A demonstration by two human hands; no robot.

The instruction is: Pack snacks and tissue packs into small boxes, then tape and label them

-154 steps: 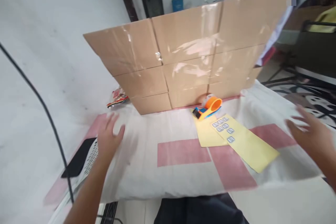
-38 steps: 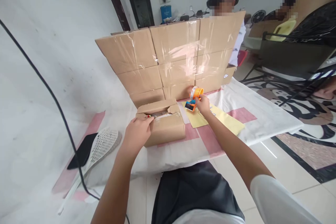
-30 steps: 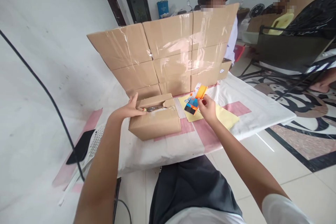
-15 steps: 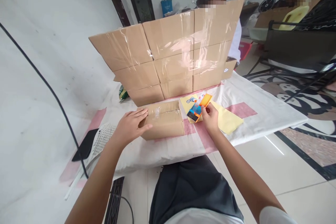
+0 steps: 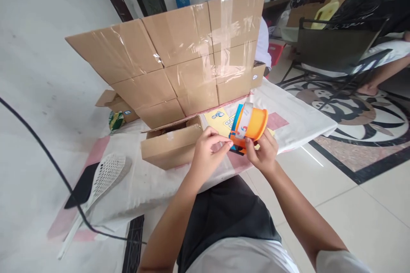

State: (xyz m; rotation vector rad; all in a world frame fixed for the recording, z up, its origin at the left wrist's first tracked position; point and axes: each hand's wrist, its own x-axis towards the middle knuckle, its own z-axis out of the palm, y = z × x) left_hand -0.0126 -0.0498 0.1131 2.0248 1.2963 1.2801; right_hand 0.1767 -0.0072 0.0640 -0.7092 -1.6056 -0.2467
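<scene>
My right hand grips an orange and blue tape dispenser, lifted above the table's front edge. My left hand pinches at the dispenser's blade end, its fingers closed on the tape's end. To the left, a small cardboard box lies on the white and pink cloth, its top flaps partly raised. Yellow label sheets lie behind the dispenser.
A wall of taped cardboard boxes stands at the table's back. A white mesh swatter and a black phone lie at the left. A black cable crosses the left side. A person sits behind the boxes; a dark chair stands to the right.
My left hand has left the small box and come across to the dispenser. My right hand has raised the dispenser off the table. The box's flaps have sprung up.
</scene>
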